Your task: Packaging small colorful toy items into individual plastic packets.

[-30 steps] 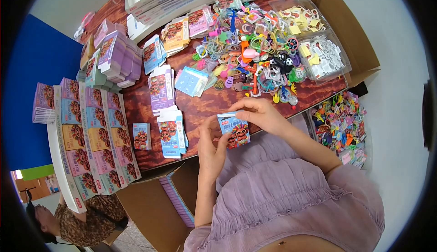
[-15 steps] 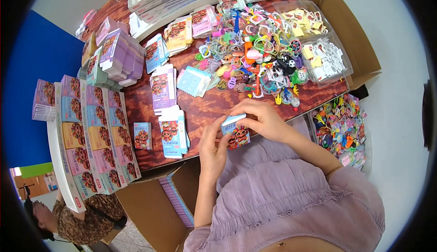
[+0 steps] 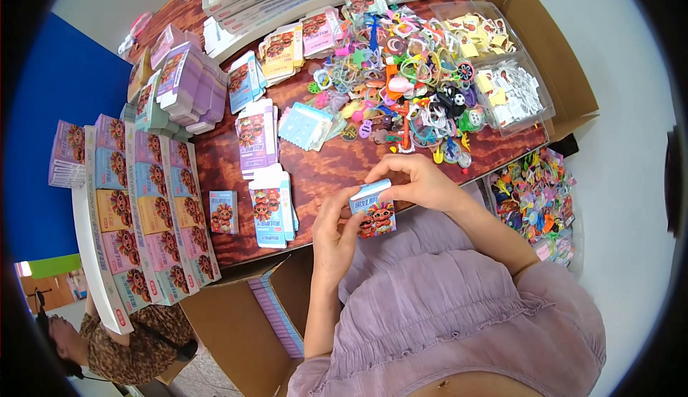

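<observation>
A small blue cardboard box (image 3: 377, 218) with cartoon figures on its front is held upright over the table's near edge. My left hand (image 3: 334, 228) grips it along its left side, fingers behind and thumb at the front. At the upper right, my right hand (image 3: 419, 183) pinches the box's top end between thumb and fingers. The box's lid end looks closed, and its inside is hidden. Left of my hands lie flattened blue cartons (image 3: 271, 207), and beside them stands one small blue box (image 3: 223, 212).
A heap of colourful hair ties and charms (image 3: 401, 82) spreads across the table's far right. Plastic trays (image 3: 519, 96) hold tagged pieces. Display trays of boxes (image 3: 147, 214) stand at left; an open carton (image 3: 236, 322) sits below. Another person (image 3: 136, 343) is at lower left.
The box has tilted slightly, so more of its front shows. My right fingers have shifted a little up and off its front face; the left hand keeps its grip.
</observation>
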The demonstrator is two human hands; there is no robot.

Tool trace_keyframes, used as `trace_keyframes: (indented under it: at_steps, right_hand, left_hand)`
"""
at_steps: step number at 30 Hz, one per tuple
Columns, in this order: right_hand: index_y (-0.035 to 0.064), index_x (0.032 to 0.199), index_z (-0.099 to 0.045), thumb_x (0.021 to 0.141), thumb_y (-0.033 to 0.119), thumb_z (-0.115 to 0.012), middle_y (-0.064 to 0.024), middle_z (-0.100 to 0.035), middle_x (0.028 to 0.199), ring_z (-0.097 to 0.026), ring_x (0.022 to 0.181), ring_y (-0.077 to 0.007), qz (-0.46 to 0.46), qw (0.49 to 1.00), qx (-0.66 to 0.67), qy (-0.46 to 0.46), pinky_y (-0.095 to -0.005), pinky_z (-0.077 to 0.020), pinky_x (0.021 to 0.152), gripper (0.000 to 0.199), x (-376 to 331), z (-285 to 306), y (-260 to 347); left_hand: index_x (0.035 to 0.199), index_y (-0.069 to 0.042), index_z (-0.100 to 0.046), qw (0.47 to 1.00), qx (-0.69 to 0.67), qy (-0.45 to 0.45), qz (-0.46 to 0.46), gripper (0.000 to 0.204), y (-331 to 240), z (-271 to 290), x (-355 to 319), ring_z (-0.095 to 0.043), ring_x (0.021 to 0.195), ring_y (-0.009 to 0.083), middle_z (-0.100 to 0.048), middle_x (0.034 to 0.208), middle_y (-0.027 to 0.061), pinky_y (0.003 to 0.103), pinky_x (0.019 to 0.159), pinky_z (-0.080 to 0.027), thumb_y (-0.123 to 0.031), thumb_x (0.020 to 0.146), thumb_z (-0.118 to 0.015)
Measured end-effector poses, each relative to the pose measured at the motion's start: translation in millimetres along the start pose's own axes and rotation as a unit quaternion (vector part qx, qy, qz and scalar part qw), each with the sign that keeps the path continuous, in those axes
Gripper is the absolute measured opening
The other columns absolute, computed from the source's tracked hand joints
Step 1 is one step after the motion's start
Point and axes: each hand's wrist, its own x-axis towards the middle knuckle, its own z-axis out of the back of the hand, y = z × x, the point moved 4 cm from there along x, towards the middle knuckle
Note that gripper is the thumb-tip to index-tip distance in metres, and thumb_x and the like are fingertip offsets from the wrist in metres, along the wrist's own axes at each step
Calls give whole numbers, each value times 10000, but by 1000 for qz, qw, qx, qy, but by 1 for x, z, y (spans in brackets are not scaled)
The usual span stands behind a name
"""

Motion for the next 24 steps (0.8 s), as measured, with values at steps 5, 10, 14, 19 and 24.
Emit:
trace_keyframes:
  at_steps: [5, 10, 14, 19, 24]
  right_hand:
    - [-1, 1056, -679, 824, 32, -733, -35, -659, 979, -625, 903, -98, 14, 1000, -17, 3, -253, -510, 796, 240, 0, -2, 0]
    - [-14, 1031, -694, 829, 51, -733, -49, -670, 961, -638, 871, -107, 5, 999, -20, -50, -260, -513, 777, 216, 0, -4, -10]
    - [-28, 940, -712, 831, 58, -728, -57, -678, 872, -643, 793, -108, 38, 991, -82, -101, -268, -514, 718, 140, -3, -7, -6]
    - [-31, 944, -712, 849, 42, -719, -57, -679, 879, -654, 804, -98, 46, 983, -144, -109, -246, -515, 694, 120, -6, -7, -3]
    - [-17, 878, -701, 854, 63, -715, -35, -681, 817, -624, 736, -67, 70, 985, -72, -142, -238, -488, 623, 85, -6, -6, -5]
  left_hand:
    - [1237, -38, -598, 998, 50, -9, -31, 406, -1, 1, 0, -577, 795, 83, -545, 1008, 27, 227, 683, -507, 79, 850, -641]
    - [1236, -49, -598, 998, 63, 1, -32, 402, 4, -2, -2, -597, 791, 108, -550, 999, 54, 245, 669, -513, 70, 855, -644]
    - [1238, -57, -598, 999, 38, -1, -10, 403, 3, -2, -2, -602, 779, 125, -550, 976, 72, 263, 645, -511, 60, 856, -650]
    - [1242, -60, -604, 999, 43, 3, -9, 409, 3, -2, -2, -600, 774, 121, -553, 970, 69, 263, 651, -517, 60, 854, -652]
    - [1319, -59, -558, 999, 42, 4, -21, 497, 4, -4, -3, -627, 804, 132, -589, 1004, 84, 272, 694, -541, 72, 850, -654]
